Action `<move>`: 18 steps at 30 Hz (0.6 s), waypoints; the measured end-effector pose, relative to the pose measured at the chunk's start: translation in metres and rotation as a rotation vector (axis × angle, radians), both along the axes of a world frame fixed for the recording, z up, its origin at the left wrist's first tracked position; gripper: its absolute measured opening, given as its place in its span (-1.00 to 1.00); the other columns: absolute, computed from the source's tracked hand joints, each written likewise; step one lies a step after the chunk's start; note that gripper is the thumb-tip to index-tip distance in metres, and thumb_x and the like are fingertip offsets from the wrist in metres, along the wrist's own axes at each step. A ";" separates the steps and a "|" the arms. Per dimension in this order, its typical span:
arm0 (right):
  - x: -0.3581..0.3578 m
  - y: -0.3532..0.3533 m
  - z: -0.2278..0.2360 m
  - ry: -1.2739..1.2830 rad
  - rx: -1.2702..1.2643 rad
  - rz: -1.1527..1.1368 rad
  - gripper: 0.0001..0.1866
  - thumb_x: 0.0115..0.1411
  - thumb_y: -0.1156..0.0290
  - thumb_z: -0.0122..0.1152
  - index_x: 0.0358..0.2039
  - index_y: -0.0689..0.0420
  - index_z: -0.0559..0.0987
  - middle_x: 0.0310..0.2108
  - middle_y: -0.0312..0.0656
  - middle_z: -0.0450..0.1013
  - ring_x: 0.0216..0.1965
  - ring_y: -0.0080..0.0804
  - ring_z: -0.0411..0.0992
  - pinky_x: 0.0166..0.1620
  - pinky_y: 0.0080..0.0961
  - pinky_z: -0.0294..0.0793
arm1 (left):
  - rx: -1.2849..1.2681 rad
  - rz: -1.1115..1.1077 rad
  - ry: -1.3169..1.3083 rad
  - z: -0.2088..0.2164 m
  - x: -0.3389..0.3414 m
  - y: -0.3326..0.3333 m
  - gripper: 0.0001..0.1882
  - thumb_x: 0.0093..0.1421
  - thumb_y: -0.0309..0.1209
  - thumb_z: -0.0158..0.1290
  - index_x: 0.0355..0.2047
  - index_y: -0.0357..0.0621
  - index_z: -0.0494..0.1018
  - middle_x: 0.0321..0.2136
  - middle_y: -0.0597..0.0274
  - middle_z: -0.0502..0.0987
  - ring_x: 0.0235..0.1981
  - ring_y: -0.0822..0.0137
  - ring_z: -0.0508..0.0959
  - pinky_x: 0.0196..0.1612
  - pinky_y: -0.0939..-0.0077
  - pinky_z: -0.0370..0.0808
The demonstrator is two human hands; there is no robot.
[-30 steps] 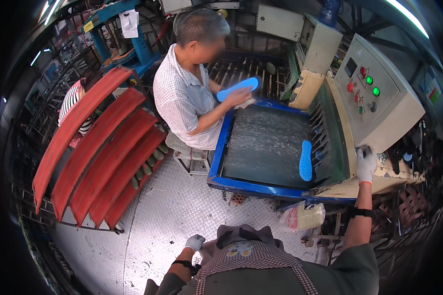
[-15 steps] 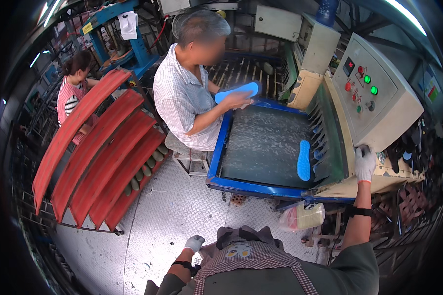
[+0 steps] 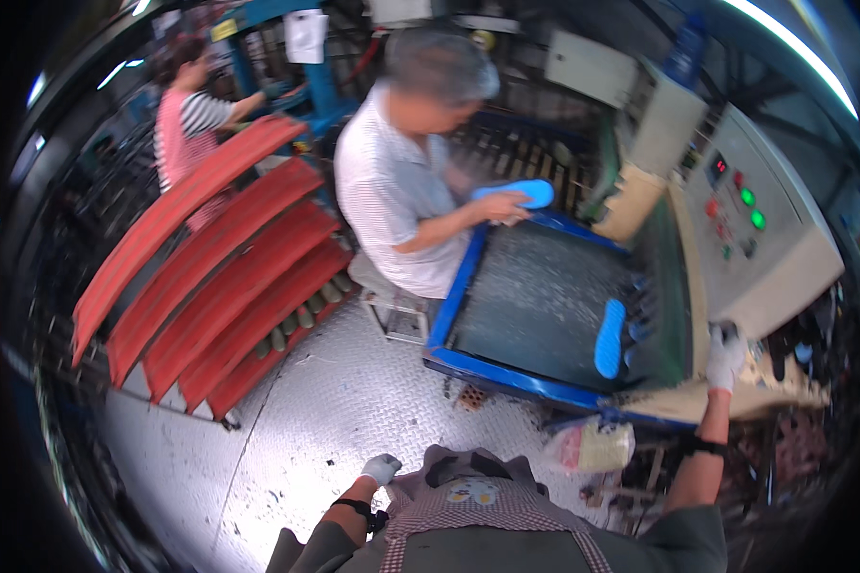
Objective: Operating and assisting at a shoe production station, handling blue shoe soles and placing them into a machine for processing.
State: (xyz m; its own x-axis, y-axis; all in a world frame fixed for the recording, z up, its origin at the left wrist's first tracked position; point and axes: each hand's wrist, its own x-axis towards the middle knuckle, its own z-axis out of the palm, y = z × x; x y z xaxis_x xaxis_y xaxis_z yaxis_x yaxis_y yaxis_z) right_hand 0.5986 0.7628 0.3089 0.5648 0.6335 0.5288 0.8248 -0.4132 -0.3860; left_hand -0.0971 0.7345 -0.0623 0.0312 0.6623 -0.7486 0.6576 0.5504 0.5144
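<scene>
Where it lies flat: blue insole.

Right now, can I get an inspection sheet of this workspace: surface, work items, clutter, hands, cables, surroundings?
Surface: blue-framed tray table with a dark bed; grey checker-plate floor.
Work items: blue sole lying on the bed near the machine's exit; grey control box with red and green buttons.
Clutter: plastic bag under the table's near edge.
Hands: right hand, gloved, resting at the box's lower corner; left hand, gloved, by the apron, holding nothing that shows.
Cables: nothing seen.
Surroundings: seated co-worker holding another blue sole; red curved rack; second person behind it.
</scene>
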 end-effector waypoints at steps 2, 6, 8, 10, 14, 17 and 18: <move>0.011 -0.013 -0.008 0.157 0.035 0.031 -0.79 0.23 0.38 0.08 -0.27 0.26 0.58 -0.33 0.03 0.53 -0.31 -0.15 0.46 -0.14 -0.30 0.42 | -0.013 -0.194 0.078 0.018 0.011 0.004 -0.52 0.20 -0.03 0.05 -0.05 -0.09 0.58 -0.13 0.03 0.63 -0.10 0.14 0.62 0.01 0.28 0.50; 0.012 -0.016 -0.007 0.076 -0.033 -0.040 -0.77 0.25 0.39 0.04 -0.23 0.29 0.55 -0.24 0.04 0.50 -0.21 -0.10 0.45 -0.06 -0.29 0.39 | 0.040 -0.217 0.128 0.024 0.011 0.003 -0.48 0.17 0.02 0.03 -0.03 -0.07 0.57 -0.17 0.03 0.64 -0.12 0.12 0.62 0.00 0.25 0.50; 0.004 -0.015 -0.002 0.068 -0.024 -0.019 -0.76 0.26 0.39 0.03 -0.22 0.31 0.55 -0.23 0.06 0.49 -0.20 -0.06 0.44 -0.05 -0.28 0.39 | 0.003 -0.148 0.073 0.027 0.009 -0.002 -0.48 0.16 0.03 0.03 -0.05 -0.08 0.57 -0.20 0.04 0.64 -0.13 0.12 0.62 -0.02 0.25 0.51; 0.006 -0.011 -0.003 0.061 -0.030 -0.012 -0.75 0.26 0.39 0.02 -0.22 0.33 0.54 -0.22 0.08 0.49 -0.19 -0.02 0.44 -0.03 -0.27 0.38 | 0.011 -0.124 0.078 0.025 0.007 -0.008 -0.48 0.16 0.03 0.03 -0.06 -0.08 0.57 -0.21 0.05 0.65 -0.14 0.12 0.63 -0.02 0.25 0.51; 0.019 -0.013 -0.013 0.074 -0.055 -0.023 -0.72 0.27 0.39 0.01 -0.18 0.37 0.53 -0.17 0.11 0.49 -0.14 0.03 0.44 0.00 -0.26 0.37 | 0.020 -0.133 0.078 0.021 0.003 -0.011 -0.48 0.17 0.04 0.01 -0.06 -0.08 0.57 -0.15 0.02 0.63 -0.08 0.07 0.60 0.02 0.21 0.49; 0.021 -0.011 -0.008 0.048 -0.085 -0.020 -0.69 0.28 0.38 0.01 -0.15 0.38 0.53 -0.13 0.14 0.50 -0.11 0.06 0.45 0.01 -0.25 0.37 | 0.014 -0.138 0.089 0.022 0.003 -0.013 -0.47 0.19 0.04 0.00 -0.04 -0.09 0.56 -0.09 0.00 0.61 0.00 0.02 0.56 0.07 0.17 0.45; 0.023 -0.012 -0.009 0.050 -0.085 -0.032 -0.68 0.28 0.37 0.01 -0.14 0.38 0.53 -0.13 0.15 0.50 -0.12 0.07 0.46 0.00 -0.24 0.38 | 0.017 -0.143 0.090 0.023 0.002 -0.013 -0.47 0.19 0.04 0.00 -0.05 -0.10 0.56 -0.09 -0.01 0.61 0.00 0.02 0.56 0.07 0.18 0.45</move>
